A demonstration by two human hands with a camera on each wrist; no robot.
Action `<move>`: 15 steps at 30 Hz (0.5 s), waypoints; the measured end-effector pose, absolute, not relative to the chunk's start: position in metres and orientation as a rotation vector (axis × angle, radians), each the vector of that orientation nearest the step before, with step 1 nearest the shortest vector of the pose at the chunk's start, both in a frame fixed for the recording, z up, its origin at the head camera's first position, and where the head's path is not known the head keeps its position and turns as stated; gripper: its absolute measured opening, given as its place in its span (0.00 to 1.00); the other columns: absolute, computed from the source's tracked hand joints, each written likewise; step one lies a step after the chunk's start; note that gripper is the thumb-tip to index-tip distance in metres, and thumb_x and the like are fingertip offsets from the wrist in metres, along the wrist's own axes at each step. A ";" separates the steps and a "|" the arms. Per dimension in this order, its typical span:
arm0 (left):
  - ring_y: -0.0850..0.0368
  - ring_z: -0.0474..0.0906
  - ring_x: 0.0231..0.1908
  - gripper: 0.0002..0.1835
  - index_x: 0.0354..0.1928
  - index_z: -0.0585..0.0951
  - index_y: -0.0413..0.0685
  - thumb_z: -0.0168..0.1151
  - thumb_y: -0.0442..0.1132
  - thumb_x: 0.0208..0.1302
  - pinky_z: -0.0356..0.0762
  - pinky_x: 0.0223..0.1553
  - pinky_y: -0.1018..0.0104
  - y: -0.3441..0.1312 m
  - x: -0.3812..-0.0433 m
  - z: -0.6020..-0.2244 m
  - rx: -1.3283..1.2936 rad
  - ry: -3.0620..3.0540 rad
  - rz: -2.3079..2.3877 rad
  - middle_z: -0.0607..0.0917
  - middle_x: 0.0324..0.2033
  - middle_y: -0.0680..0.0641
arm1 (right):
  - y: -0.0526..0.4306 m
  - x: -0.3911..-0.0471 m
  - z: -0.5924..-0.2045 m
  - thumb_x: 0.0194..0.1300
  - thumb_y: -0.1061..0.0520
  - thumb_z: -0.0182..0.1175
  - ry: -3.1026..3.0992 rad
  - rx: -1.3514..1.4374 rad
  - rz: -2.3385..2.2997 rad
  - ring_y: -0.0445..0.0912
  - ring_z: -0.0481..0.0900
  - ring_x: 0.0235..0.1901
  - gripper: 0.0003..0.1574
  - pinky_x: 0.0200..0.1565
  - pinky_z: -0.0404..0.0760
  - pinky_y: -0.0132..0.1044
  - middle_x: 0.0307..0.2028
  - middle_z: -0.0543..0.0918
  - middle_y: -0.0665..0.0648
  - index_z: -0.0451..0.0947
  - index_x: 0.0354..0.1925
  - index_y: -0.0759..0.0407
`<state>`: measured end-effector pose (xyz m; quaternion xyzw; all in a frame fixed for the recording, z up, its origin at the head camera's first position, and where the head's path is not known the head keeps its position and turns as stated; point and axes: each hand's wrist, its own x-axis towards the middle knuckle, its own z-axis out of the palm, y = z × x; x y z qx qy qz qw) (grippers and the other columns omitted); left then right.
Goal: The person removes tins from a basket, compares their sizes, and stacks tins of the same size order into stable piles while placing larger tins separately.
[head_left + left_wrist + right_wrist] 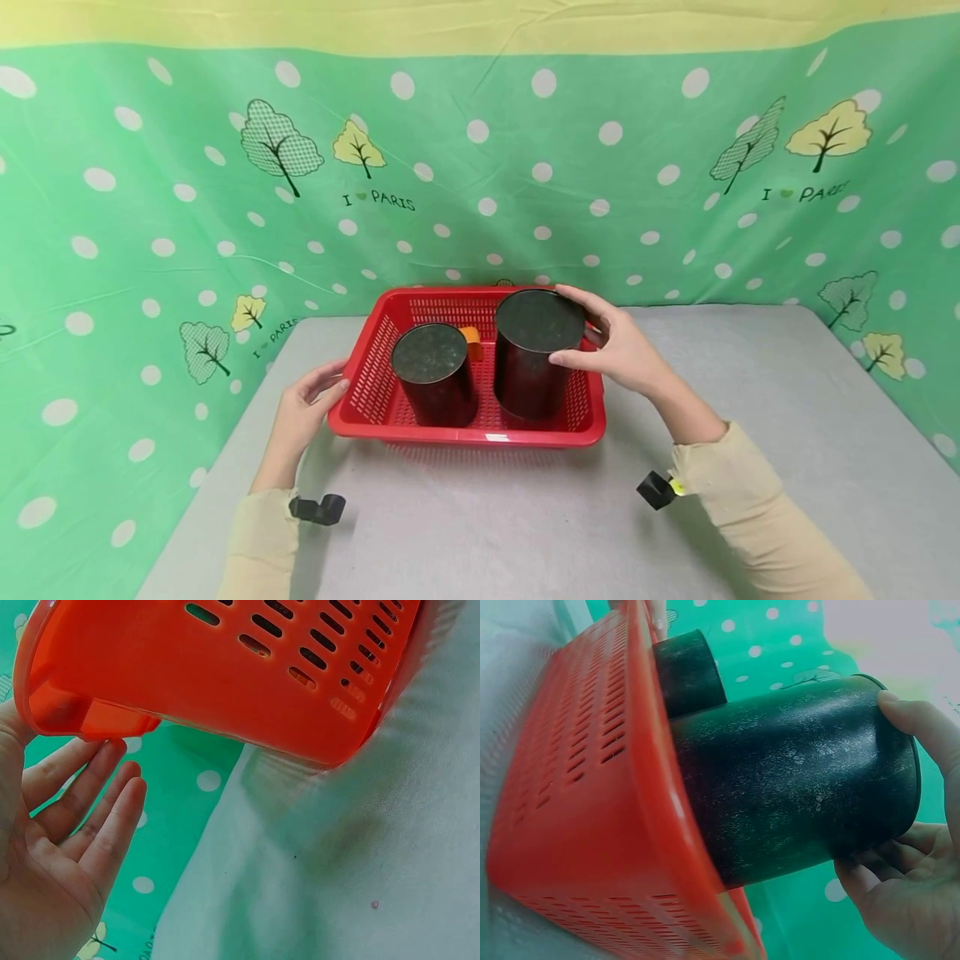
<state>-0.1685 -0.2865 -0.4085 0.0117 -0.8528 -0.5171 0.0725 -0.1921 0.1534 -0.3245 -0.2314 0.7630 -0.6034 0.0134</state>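
Note:
A red plastic basket (465, 435) with slotted walls stands on the table. Inside it are two dark cylinders with flat round tops, a smaller can (431, 358) on the left and a larger can (536, 367) on the right. My right hand (618, 346) grips the larger can near its top, thumb on the near side and fingers on the far side. At the basket's left rim is my left hand (303, 408), thumb over the rim and fingers (112, 825) beneath it. An orange curved piece (472, 342) shows beside the smaller can; its attachment is unclear.
The grey table (480, 533) spreads in front of the basket and to its right. Behind stands a green dotted cloth (540, 208) printed with trees. Small black devices (318, 509) are strapped at both wrists.

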 end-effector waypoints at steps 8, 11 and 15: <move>0.84 0.74 0.48 0.28 0.68 0.72 0.42 0.59 0.49 0.72 0.73 0.48 0.87 -0.286 -0.168 -0.408 0.053 -2.564 -1.560 0.77 0.63 0.35 | 0.162 -0.188 -0.311 0.56 0.68 0.70 2.365 -0.680 -1.939 0.42 0.71 0.63 0.52 0.59 0.74 0.21 0.72 0.64 0.57 0.59 0.75 0.59; 0.84 0.73 0.48 0.28 0.68 0.72 0.43 0.59 0.49 0.72 0.72 0.48 0.87 -0.286 -0.167 -0.407 0.061 -2.572 -1.560 0.77 0.63 0.35 | 0.167 -0.186 -0.307 0.57 0.69 0.69 2.372 -0.685 -1.953 0.41 0.70 0.63 0.52 0.59 0.74 0.21 0.73 0.63 0.58 0.58 0.75 0.60; 0.84 0.73 0.48 0.28 0.69 0.72 0.44 0.59 0.50 0.72 0.72 0.48 0.87 -0.286 -0.167 -0.407 0.068 -2.576 -1.565 0.77 0.64 0.36 | 0.176 -0.183 -0.302 0.59 0.66 0.69 2.437 -0.657 -1.925 0.41 0.69 0.65 0.50 0.58 0.73 0.19 0.74 0.63 0.56 0.60 0.75 0.56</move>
